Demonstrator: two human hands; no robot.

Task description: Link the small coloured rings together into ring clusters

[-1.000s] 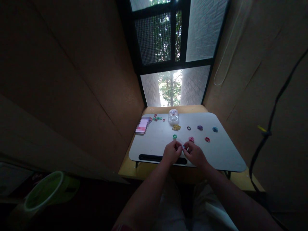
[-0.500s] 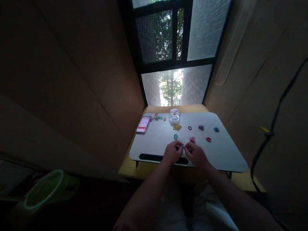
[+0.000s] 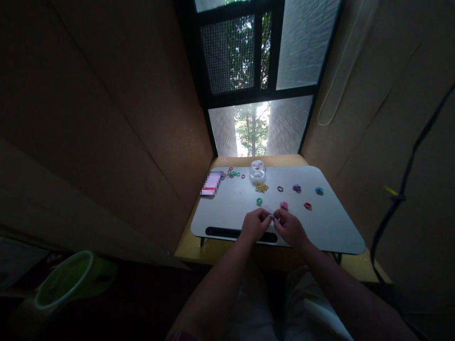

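Close together over the near part of the white lap table (image 3: pixel 227 208), my left hand (image 3: pixel 255 224) and my right hand (image 3: pixel 288 227) both pinch a small light-blue band (image 3: pixel 271 216). Fingers cover most of it, so its exact shape is hard to see. Just beyond the fingertips lie a green bundle of bands (image 3: pixel 259 201) and a pink bundle (image 3: pixel 284 205). A red bundle (image 3: pixel 307 206) rests to the right. Farther back are yellow bands (image 3: pixel 262 188), a dark brown ring (image 3: pixel 280 189), a purple bundle (image 3: pixel 296 188) and a blue bundle (image 3: pixel 319 191).
A clear plastic jar (image 3: pixel 258 172) stands at the table's back. Red and green loose bands (image 3: pixel 232 174) lie beside a phone (image 3: pixel 211 183) at the back left. A black slot (image 3: pixel 223 232) runs along the near edge. A dark cable (image 3: pixel 401 189) hangs at the right.
The fingertips of both hands have shifted slightly around the light-blue band. Everything on the table stays where it was.
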